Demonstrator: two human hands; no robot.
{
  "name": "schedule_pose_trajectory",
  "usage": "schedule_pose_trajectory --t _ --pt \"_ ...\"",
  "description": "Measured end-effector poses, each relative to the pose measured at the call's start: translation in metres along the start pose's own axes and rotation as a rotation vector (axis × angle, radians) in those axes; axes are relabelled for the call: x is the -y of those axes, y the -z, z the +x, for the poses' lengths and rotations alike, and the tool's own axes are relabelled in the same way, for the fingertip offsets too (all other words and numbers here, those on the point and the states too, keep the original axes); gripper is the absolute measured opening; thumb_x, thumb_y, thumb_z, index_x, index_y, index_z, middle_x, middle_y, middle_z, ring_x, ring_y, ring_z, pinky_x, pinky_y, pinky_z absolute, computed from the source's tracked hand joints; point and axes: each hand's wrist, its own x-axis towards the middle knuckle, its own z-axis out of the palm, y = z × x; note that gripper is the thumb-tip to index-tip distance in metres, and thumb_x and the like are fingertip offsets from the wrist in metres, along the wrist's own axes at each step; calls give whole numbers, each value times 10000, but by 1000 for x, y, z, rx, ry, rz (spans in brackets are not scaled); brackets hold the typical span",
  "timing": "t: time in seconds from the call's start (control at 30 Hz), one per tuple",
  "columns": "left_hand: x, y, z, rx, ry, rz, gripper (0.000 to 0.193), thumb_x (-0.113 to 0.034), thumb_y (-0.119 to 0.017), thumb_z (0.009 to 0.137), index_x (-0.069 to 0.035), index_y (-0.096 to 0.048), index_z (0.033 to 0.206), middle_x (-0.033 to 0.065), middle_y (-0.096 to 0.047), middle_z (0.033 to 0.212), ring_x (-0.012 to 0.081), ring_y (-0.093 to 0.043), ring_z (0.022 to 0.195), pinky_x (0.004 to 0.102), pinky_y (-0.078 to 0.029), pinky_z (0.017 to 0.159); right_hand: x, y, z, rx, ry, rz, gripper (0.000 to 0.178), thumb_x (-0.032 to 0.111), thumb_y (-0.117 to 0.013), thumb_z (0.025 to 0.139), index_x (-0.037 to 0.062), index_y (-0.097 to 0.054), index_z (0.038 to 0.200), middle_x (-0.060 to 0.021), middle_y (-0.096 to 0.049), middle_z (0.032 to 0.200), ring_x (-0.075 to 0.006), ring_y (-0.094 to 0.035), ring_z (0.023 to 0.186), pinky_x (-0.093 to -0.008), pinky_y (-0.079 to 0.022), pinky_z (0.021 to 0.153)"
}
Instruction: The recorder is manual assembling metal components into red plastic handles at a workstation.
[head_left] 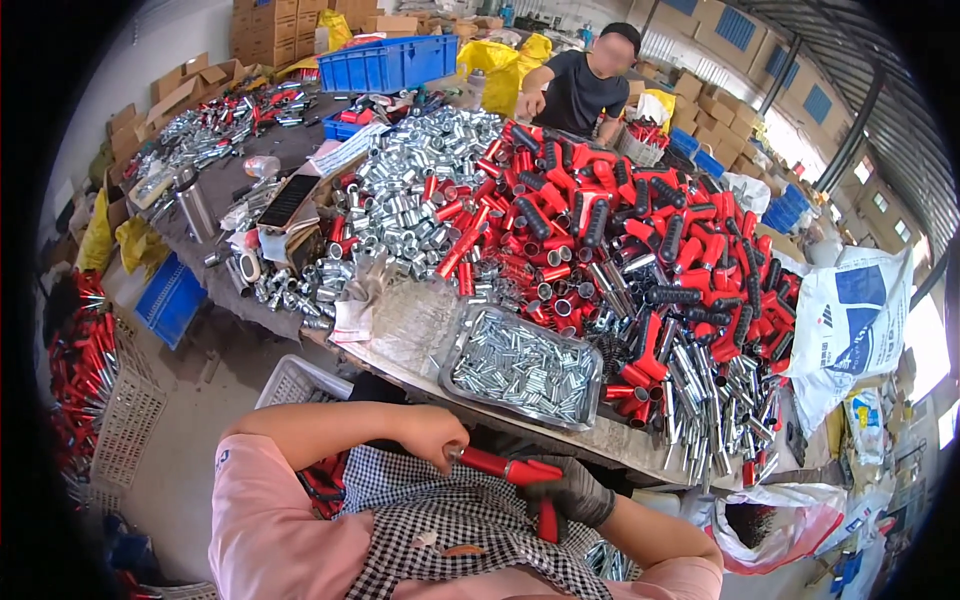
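Across my front, just before the checked apron, lies a red pistol-grip tool body (500, 466) with a tubular barrel. My bare left hand (435, 438) is closed at the barrel's left end, where a bit of metal shows. In a grey glove, my right hand (572, 492) wraps round the grip, with a red part sticking out below the fingers. Beyond my hands, on the table's near edge, sits a clear tray (447, 377) full of small silver pins (520, 365). Its nearest neighbours are loose red tubes (630, 398) and long silver tubes (690, 400).
Red tool bodies with black grips (600, 200) are heaped on the table, left of them silver sleeves (400, 170). A phone (288, 200) rests on a box. Far across, a person in dark clothing (580, 95) works. White crates (130, 420) and a white sack (850, 320) flank the table.
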Motion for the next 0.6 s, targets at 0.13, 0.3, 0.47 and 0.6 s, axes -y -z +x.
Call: schedule_pose_trajectory --t 0.13,0.3,0.47,0.6 --pt "13 -35 5 430 69 -620 363 -211 -760 813 -2 -479 718 -33 -461 589 100 -440 563 308 -363 510 6 -9 0 93 350 -816 450 265 -681 816 71 -576 1207 -105 -627 855 -223 -649 764 -339 -538 693" --pt "9 -53 8 448 90 -610 300 -233 -768 787 -17 -566 740 16 -547 578 131 -516 513 304 -410 481 20 -18 1 179 417 -1509 543 349 -699 793 131 -583 1276 -124 -635 789 -305 -634 659 -378 -521 620" --pt "1 -52 4 124 92 -275 384 -357 -776 723 -6 -652 819 151 -661 723 290 -634 654 399 -486 623 13 -9 4 123 674 -1446 544 335 -678 775 123 -572 1265 -134 -617 819 -331 -618 710 -406 -509 638" --pt "-2 -49 7 82 122 -182 384 -377 -764 723 -23 -664 832 173 -673 773 365 -651 744 439 -502 670 3 -2 7 77 788 -1460 571 355 -668 788 125 -566 1301 -122 -584 732 -324 -592 602 -402 -495 575"
